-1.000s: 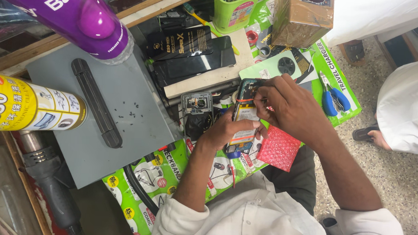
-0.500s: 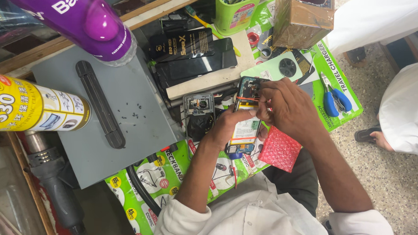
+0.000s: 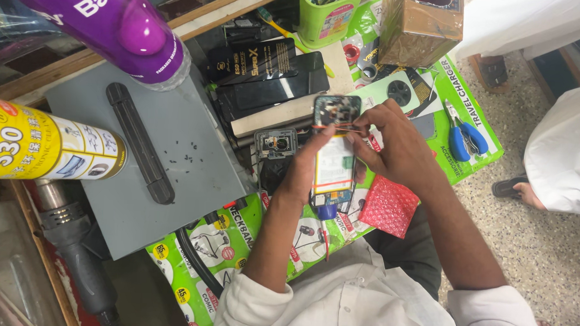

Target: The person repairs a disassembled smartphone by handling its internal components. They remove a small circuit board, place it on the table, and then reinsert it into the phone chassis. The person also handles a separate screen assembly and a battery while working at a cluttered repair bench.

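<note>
My left hand (image 3: 306, 167) grips the opened phone (image 3: 334, 152) along its left edge, fingers closed on the housing, thumb across its upper part. The phone lies back-side up with the cover removed; a pale battery fills its middle and the camera section sits at its far end.

My right hand (image 3: 393, 147) rests on the phone's right edge. Its thumb and forefinger are pinched together on a thin orange strip (image 3: 336, 128) that crosses the phone just below the camera section. Whether the remaining fingers press the housing I cannot tell.

Positions relative to the phone:
- Immediately left: a small detached camera frame part (image 3: 276, 144).
- Further left: a grey work pad (image 3: 110, 157) with a black bar (image 3: 140, 142) lying on it and tiny dark screws (image 3: 178, 154) scattered beside the bar.
- Beyond its far end: a stack of black phone boxes (image 3: 267, 75) and a green cup (image 3: 329, 16).
- Right and near: a red bubble pouch (image 3: 391, 208), partly under my right wrist.
- Far right: blue-handled cutters (image 3: 464, 138) on the green printed mat (image 3: 478, 118).
- Underneath: the same green mat.
</note>
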